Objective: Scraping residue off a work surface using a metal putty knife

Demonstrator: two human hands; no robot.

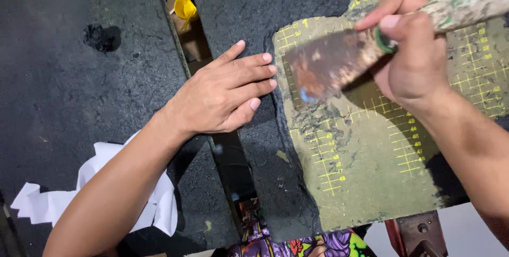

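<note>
Right hand (pixel 411 61) fingers closed around handle of stained scraper (pixel 331 63); blade blurred, tip touching green gridded mat (pixel 371 172); left hand (pixel 222 95) flat, fingers extended, pressing black-coated board (pixel 260 145) just beside mat edge; crumpled white paper (pixel 47 204) under left forearm.

Workshop: ink-crusted platens (pixel 69 103), a stained scraper (pixel 328 63).

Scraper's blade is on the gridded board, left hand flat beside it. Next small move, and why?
Probably draw the scraper on across the green gridded board: the right hand grips its handle, dark coating still rims the bared patch, and the left hand braces flat alongside.
</note>
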